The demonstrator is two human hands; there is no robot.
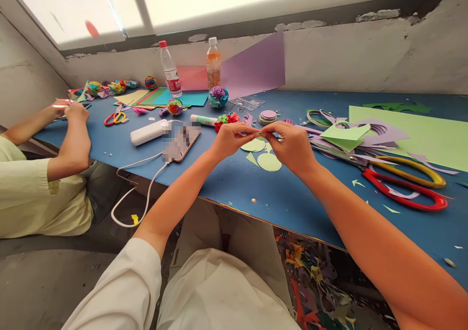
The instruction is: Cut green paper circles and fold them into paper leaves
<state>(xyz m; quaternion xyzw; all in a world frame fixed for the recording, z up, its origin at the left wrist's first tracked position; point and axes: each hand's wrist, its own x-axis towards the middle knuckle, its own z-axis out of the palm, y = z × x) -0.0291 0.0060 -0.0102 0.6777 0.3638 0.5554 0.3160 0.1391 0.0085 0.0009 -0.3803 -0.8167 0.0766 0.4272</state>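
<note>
My left hand (pixel 231 139) and my right hand (pixel 291 145) meet over the blue table, fingertips almost touching. Both pinch a small piece of light green paper (pixel 261 134), mostly hidden by the fingers. Just below lie light green paper circles (pixel 269 162) with a small triangular scrap beside them. Behind the hands is a stack of purple paper circles (pixel 268 114). Red and green crumpled paper flowers (pixel 227 121) sit beyond my left hand, beside a glue stick (pixel 203 120). Large scissors (pixel 404 184) with red and yellow handles rest to the right, near my right forearm.
Purple and green offcuts (pixel 347 135) and a light green sheet (pixel 420 137) cover the right side. A phone (pixel 186 142) and a white power bank (pixel 148 132) with a dangling cable lie left. Bottles (pixel 214 64) stand behind. A co-worker's arms (pixel 71 135) are at far left.
</note>
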